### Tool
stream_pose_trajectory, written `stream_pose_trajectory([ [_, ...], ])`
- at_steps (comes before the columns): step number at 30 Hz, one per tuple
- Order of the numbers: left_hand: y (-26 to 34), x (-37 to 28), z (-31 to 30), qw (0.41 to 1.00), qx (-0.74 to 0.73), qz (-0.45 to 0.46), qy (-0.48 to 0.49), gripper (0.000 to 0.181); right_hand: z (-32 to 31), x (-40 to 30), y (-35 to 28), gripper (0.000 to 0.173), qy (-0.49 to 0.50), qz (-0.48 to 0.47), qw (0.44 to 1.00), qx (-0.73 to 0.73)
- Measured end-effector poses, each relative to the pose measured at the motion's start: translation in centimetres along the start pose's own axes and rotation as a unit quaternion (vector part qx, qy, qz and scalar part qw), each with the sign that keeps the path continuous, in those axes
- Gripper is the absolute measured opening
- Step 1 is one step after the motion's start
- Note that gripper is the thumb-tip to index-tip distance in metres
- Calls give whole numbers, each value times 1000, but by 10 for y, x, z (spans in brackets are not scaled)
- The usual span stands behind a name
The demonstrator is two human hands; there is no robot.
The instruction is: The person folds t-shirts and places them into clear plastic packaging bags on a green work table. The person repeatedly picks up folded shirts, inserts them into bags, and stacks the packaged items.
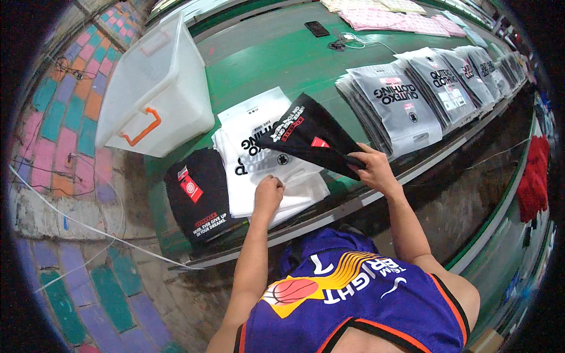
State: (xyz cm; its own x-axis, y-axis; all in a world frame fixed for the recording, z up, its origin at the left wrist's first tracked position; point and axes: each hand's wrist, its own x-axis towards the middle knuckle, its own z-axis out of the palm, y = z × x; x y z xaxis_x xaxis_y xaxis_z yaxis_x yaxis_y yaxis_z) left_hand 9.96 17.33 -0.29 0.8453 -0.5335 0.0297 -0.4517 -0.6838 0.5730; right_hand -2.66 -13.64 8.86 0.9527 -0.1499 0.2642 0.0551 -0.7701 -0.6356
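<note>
My right hand (375, 170) grips one end of a folded black garment (320, 132), which has printed lettering and a red tag. The garment is held tilted, its far end over a pile of printed plastic bags (247, 185). At the near part of this pile, my left hand (269, 194) has its fingers pinched on the loose edge of the top plastic bag (304, 174). Left of the bags lies a folded black garment (201, 194) with red tags and a printed slogan; whether others lie beneath it is hard to tell.
A translucent plastic bin (159, 92) with an orange handle stands at the left. Along the right of the green table (265, 57) run several stacks of bagged garments (397, 106). Farther back are a phone (317, 29), a white cable (355, 39) and pink fabric pieces (379, 20).
</note>
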Motion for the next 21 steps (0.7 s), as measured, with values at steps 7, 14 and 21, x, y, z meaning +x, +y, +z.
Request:
stream_pose_trajectory([
  [7,-2,18,0,949,-182,-255,-21,36,-6,-2,-1,42,-38,-9,999,-6],
  [14,-35,17,27,963,-228,97,101,28,-49,4,-11,34,-145,-60,982,103],
  [21,-13,15,10,973,-230,-25,16,29,-54,1,0,33,-286,-75,940,170],
])
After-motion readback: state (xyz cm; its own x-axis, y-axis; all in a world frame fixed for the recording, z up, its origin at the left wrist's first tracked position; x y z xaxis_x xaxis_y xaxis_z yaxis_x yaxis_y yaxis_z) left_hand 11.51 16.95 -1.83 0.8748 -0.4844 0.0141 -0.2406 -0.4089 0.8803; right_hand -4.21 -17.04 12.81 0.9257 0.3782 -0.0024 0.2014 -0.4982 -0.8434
